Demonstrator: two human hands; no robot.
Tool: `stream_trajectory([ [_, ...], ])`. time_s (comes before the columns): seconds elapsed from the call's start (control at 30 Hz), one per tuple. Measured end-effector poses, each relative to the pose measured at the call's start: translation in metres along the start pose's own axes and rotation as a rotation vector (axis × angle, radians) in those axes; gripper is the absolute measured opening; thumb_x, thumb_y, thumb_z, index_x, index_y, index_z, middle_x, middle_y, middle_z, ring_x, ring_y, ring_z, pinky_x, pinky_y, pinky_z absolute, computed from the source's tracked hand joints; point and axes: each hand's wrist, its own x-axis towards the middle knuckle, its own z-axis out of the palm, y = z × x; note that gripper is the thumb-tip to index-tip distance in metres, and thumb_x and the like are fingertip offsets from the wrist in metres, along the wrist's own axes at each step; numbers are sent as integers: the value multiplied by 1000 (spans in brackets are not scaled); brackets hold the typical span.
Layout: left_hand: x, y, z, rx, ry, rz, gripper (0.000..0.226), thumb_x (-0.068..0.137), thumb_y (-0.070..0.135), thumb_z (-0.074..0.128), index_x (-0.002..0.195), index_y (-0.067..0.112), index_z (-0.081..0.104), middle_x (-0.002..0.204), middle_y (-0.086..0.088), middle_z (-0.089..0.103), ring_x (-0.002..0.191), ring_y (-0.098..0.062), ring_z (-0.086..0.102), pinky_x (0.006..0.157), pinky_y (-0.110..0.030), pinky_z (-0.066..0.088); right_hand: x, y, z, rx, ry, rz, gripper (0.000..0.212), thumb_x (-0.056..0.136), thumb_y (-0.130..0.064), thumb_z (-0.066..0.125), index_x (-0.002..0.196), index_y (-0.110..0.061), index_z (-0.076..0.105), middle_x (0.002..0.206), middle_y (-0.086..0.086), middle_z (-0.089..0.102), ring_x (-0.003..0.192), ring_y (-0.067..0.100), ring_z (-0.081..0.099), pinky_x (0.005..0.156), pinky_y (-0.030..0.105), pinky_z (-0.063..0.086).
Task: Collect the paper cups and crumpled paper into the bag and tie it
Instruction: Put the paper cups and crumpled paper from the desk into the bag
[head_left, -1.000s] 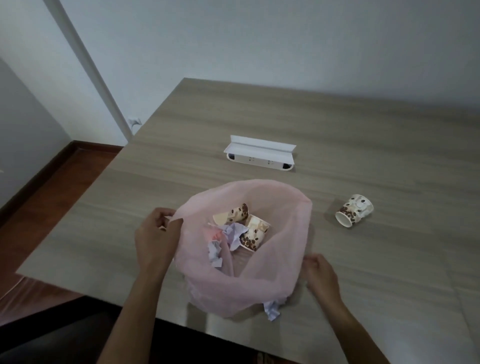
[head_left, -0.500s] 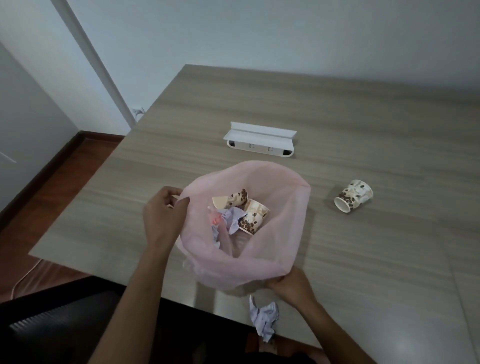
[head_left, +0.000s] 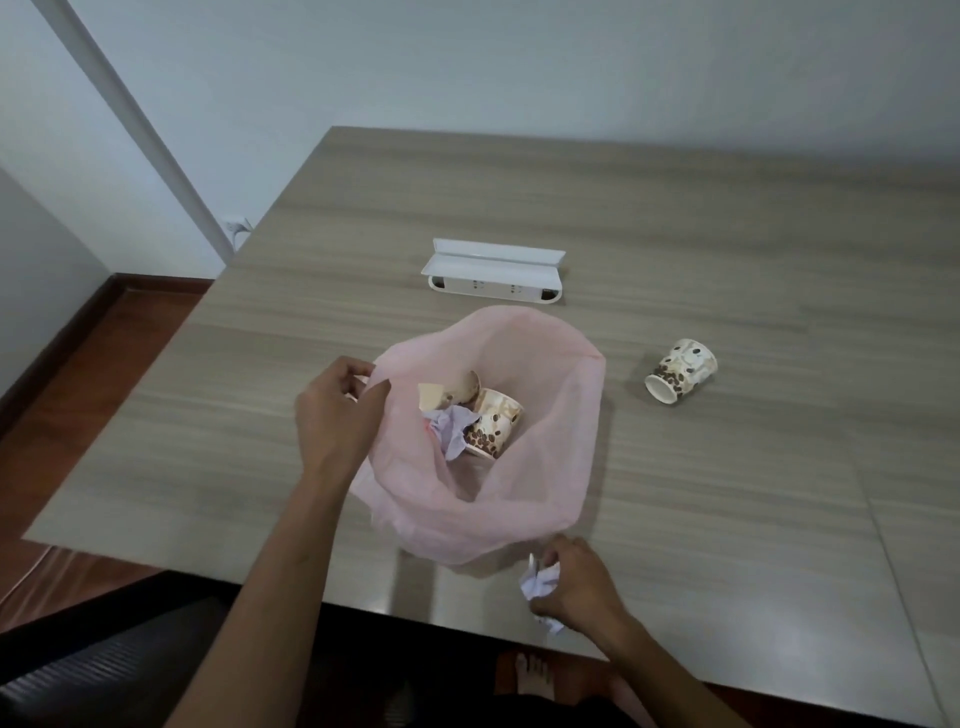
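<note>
A pink plastic bag stands open on the wooden table. Inside it lie two paper cups with a coffee-bean print and a crumpled white paper. My left hand pinches the bag's left rim and holds it open. My right hand grips a crumpled white paper ball near the table's front edge, just below the bag. Another paper cup lies on its side on the table, to the right of the bag.
A white socket box with its lid raised sits behind the bag. The table's front edge runs just below my right hand. A dark chair stands at lower left, and a bare foot shows on the floor.
My right hand let go of the bag's right edge, moved down toward the table's front edge and closed round the crumpled paper lying there. My left hand kept its hold on the rim.
</note>
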Motion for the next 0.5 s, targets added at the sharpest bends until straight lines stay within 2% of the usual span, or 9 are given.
stream_trajectory([
  [0.03,1,0,0,-9,-7,5,12,76,11,68,82,21,68,63,4,59,60,-15,54,59,-26,41,2,4,-4,59,62,17,33,46,-23,77,73,-21,57,75,-8,55,62,9,56,46,9,37],
  [0.1,2,1,2,-21,-20,22,12,74,12,67,81,22,67,62,5,59,58,-14,54,60,-27,42,5,11,-13,152,163,78,31,49,-19,80,75,-16,64,69,-6,62,59,8,61,49,13,44],
  [0.2,1,3,4,-13,-33,18,14,75,10,69,79,23,66,61,6,58,56,-12,52,60,-27,41,10,19,-37,281,285,228,31,59,-16,88,80,-9,66,75,2,68,72,20,64,60,25,43],
  [0.33,-4,9,9,-8,-61,18,18,75,9,69,77,26,65,60,8,57,55,-9,51,59,-26,41,9,-1,-88,455,567,302,36,68,-24,87,95,-11,67,90,2,68,86,23,64,71,24,39],
  [0.4,-6,12,11,-10,-73,17,17,75,9,69,78,26,65,60,8,57,54,-8,51,59,-26,41,6,-28,-114,550,727,214,36,70,-26,86,96,-14,64,90,-2,66,85,19,63,71,22,40],
  [0.5,-9,18,16,-25,-85,23,16,76,9,69,78,25,66,61,8,58,55,-10,51,60,-27,42,5,-77,-130,610,832,-87,36,68,-25,88,93,-19,63,87,-9,68,76,-1,62,66,9,44],
])
